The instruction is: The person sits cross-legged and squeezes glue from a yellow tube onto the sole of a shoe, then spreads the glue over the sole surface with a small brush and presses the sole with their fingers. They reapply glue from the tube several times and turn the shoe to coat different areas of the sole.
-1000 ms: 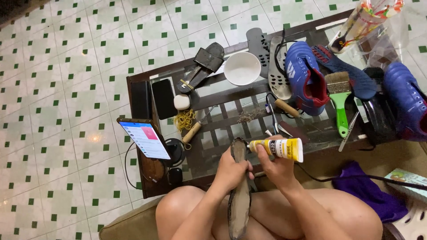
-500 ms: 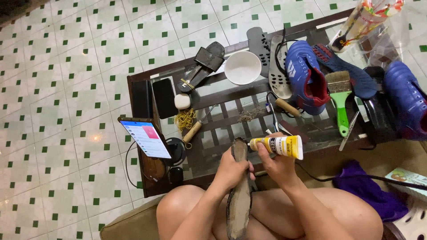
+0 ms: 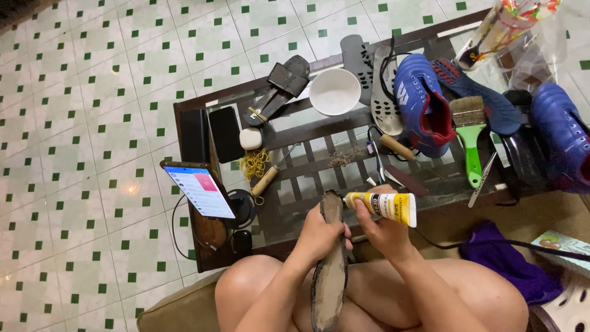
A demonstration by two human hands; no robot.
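Low in the middle of the frame, the left hand (image 3: pixel 321 237) is wrapped tight around a long brown shoe sole (image 3: pixel 329 264) standing up between the knees. The right hand (image 3: pixel 382 230) grips a yellow glue tube (image 3: pixel 384 206), its tip right by the sole's top end. Behind them is a glass bench (image 3: pixel 307 178) with a white bowl (image 3: pixel 334 91), a green brush (image 3: pixel 470 138), blue shoes (image 3: pixel 421 101) and a phone (image 3: pixel 198 190).
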